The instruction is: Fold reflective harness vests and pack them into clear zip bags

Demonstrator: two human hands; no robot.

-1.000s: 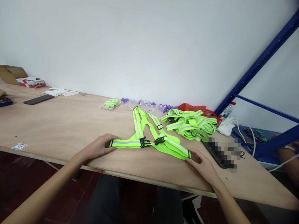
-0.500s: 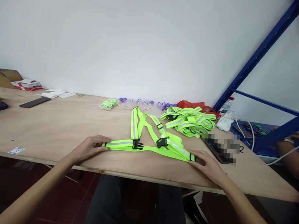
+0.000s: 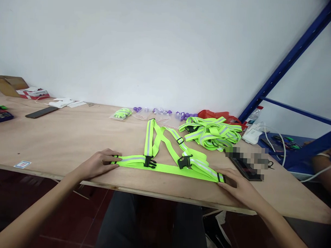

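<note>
A neon-green reflective harness [image 3: 166, 169] lies spread on the wooden table [image 3: 72, 135], its waist strap running along the front. My left hand [image 3: 100, 164] pinches the strap's left end by a black slider. At the right end, my right hand [image 3: 235, 184] pinches the strap beside another black slider. Between the hands are two parts of a black buckle, a pronged one [image 3: 150, 162] and a socket one [image 3: 184, 161], apart from each other. Two shoulder straps cross behind them. A tangled pile of similar green straps [image 3: 214, 134] sits behind on the right.
Behind lie a bagged green strap [image 3: 122, 114], purple pieces [image 3: 186, 116] and a red bag [image 3: 220, 115]. A dark phone [image 3: 245, 166] lies right, near a blue rack [image 3: 292, 59]. Another person's arm [image 3: 325, 173] shows at far right. A cardboard box [image 3: 11, 85] stands far left.
My right hand has moved right with its strap end, and the waist strap is straighter and tauter. The two buckle parts are farther apart. The view has shifted slightly.
</note>
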